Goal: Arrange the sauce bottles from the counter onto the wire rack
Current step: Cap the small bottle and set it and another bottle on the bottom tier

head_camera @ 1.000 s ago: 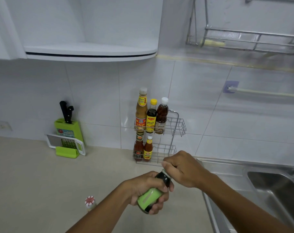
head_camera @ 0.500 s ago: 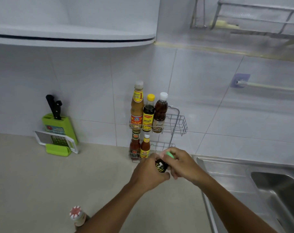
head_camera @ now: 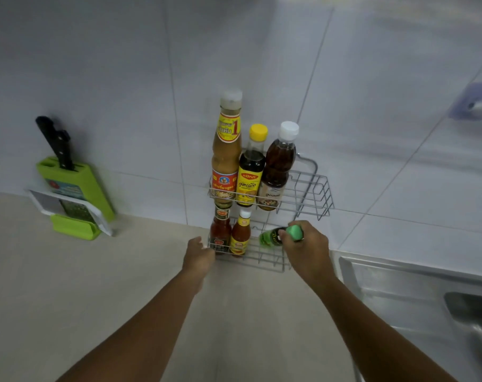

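The right hand [head_camera: 306, 246] grips a small green-capped bottle [head_camera: 278, 236] by its top, fingers wrapped around the cap, the bottle tilted on its side over the lower shelf of the wire rack [head_camera: 311, 188]. Just left of it two red sauce bottles [head_camera: 230, 232] stand upright. The left hand [head_camera: 198, 256] touches the rack's lower left corner, fingers curled; whether it grips the wire is unclear. Above the hands, three tall bottles [head_camera: 251, 166] fill the upper shelf.

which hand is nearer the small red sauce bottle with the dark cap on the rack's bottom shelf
Left. The left hand rests at the rack's front corner just beside the small red sauce bottle; the right hand holds a green-capped bottle farther right.
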Motion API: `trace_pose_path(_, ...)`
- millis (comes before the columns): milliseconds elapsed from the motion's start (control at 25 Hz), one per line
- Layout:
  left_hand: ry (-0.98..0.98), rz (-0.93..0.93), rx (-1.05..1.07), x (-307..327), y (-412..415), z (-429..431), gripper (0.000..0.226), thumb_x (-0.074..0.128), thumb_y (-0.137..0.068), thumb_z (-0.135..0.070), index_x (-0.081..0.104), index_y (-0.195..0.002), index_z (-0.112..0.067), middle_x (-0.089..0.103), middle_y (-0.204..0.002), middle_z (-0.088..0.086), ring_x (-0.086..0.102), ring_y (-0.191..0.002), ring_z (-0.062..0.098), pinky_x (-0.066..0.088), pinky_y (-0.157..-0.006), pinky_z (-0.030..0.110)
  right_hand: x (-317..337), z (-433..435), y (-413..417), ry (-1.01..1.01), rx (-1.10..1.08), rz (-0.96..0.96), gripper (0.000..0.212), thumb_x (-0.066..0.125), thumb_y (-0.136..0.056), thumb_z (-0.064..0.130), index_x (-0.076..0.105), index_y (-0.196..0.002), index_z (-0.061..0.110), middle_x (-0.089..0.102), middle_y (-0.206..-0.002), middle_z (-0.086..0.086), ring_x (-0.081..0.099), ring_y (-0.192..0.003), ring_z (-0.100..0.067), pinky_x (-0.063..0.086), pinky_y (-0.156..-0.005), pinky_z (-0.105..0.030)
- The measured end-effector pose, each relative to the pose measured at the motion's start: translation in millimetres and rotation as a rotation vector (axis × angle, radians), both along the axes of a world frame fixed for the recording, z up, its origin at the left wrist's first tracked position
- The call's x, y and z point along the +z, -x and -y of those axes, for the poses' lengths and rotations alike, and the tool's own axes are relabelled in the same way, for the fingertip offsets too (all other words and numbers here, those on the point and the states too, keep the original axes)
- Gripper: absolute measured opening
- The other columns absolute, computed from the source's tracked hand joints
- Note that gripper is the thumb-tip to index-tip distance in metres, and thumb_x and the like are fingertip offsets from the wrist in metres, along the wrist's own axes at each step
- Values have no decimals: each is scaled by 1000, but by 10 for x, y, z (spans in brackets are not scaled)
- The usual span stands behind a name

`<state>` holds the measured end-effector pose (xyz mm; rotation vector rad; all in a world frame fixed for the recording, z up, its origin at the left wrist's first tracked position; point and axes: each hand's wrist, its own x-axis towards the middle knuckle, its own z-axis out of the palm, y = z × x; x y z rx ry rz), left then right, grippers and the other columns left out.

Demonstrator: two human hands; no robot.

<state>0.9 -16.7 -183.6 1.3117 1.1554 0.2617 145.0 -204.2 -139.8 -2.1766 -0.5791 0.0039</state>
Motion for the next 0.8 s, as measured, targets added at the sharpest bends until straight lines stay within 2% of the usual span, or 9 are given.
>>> trace_pose_path(120, -57, -21, -39, -117, -186, -87, 63, 49, -95, -5, 30, -154, -11, 35, -159, 12, 38, -142, 32, 36, -115, 44, -157, -186, -129, 70, 47, 12, 17, 74, -92, 28, 66, -103, 19, 68, -92, -2, 65, -84, -21, 57, -72, -37)
trace_pose_path(200, -113, -46, -82, -173, -266, -103, 54, 49, -93, -6, 44, -147, -11, 49, -150, 15, 48, -133, 35, 41, -112, 47, -229, -295, -195, 137, 106, -4, 21, 74, -92, 29, 66, -108, 18, 69, -95, -4, 67, -82, -22, 60, -72, -41)
trace_pose_path(280, -160, -45, -105, -236, -293, -100, 44, 48, -91, -7, 57, -133, -16, 63, -131, 14, 59, -116, 35, 49, -102, 47, -296, -396, -245, 205, 167, -2, 24, 75, -90, 29, 67, -109, 17, 71, -93, -7, 68, -77, -25, 61, -67, -42)
trace_pose_path(400, -196, -39, -120, -297, -268, -116, 46, 49, -91, -9, 58, -135, -20, 66, -127, 10, 60, -113, 33, 51, -96, 42, -394, -513, -262, 264, 246, 79, 27, 80, -86, 27, 70, -106, 12, 73, -92, -10, 63, -71, -22, 56, -62, -35)
trace_pose_path(560, -200, -35, -186, -313, -233, -149, 52, 48, -91, -8, 53, -141, -23, 63, -131, 9, 59, -115, 30, 49, -92, 37, -471, -599, -262, 304, 294, 141, 31, 83, -83, 28, 71, -105, 9, 71, -96, -11, 56, -79, -19, 43, -68, -28)
trace_pose_path(720, -160, -50, -244, -278, -211, -194, 51, 50, -92, -9, 51, -142, -22, 60, -136, 9, 57, -120, 32, 49, -102, 43, -478, -617, -261, 341, 226, 57, 29, 84, -81, 34, 71, -96, 13, 67, -88, -6, 60, -80, -22, 40, -64, -27)
trace_pose_path(800, -135, -74, -283, -218, -175, -210, 47, 53, -92, -11, 54, -138, -17, 61, -135, 11, 58, -121, 33, 48, -106, 47, -483, -600, -263, 325, 184, -54, 25, 86, -79, 33, 70, -91, 18, 66, -80, 0, 66, -82, -23, 40, -59, -24)
